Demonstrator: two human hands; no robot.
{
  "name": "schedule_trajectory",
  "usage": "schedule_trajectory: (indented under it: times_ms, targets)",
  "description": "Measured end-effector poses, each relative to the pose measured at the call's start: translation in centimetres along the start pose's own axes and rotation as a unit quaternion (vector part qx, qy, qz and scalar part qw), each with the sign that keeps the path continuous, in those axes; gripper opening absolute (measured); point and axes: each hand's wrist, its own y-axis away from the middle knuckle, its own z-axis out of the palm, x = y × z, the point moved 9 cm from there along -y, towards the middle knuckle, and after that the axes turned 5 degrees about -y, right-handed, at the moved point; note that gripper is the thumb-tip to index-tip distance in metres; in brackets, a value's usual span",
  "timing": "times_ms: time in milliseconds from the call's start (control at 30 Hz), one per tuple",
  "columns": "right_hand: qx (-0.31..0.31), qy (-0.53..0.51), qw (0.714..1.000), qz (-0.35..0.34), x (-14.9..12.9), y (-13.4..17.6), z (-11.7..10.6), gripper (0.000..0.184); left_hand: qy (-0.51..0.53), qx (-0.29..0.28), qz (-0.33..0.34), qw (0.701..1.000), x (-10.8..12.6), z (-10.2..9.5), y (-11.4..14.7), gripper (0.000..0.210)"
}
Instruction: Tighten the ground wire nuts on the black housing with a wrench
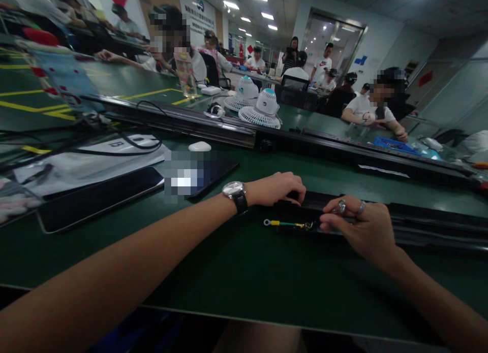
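A long black channel-shaped rail (pixel 427 222) lies across the green table in front of me. My left hand (pixel 284 187), with a watch on its wrist, curls its fingers over the left end of this rail. Out of that end comes a short yellow-green wire (pixel 292 224) with a ring terminal (pixel 267 222) at its tip. My right hand (pixel 362 228), wearing rings, is over the rail just right of the wire. Its thumb and index finger are pinched together; anything between them is too small or hidden to make out.
Beyond the rail, a black bar (pixel 244 132) runs across the table. Two white fans (pixel 263 109) stand behind it. To my left are a dark tablet-like panel (pixel 102 198), papers (pixel 91 162), cables and a white earbud case (pixel 200 146). Other people sit at tables further off.
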Motion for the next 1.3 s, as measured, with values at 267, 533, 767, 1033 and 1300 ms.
schedule_trajectory:
  times_ms: [267,533,767,1033,1300]
  targets:
    - [0.013,-0.008,1.000,0.007,0.2,0.1,-0.2,0.013,-0.003,-0.004,-0.001,1.000,-0.1,0.1,0.0,0.011]
    - [0.036,0.024,0.999,-0.002,-0.3,-0.2,-0.7,0.012,-0.004,-0.001,-0.001,1.000,-0.1,0.0,0.1,0.010]
    - [0.047,0.006,0.999,0.005,-0.2,-0.2,-0.8,0.012,-0.003,0.004,0.003,1.000,-0.1,0.1,0.0,0.010]
    - [0.040,0.008,0.999,-0.003,-0.6,-0.2,-0.4,0.011,-0.006,0.003,0.001,1.000,0.0,0.0,0.0,0.010]
    - [-0.020,0.041,0.996,-0.073,-1.3,-0.5,0.0,0.002,-0.010,-0.003,-0.004,1.000,-0.1,0.1,0.0,0.010]
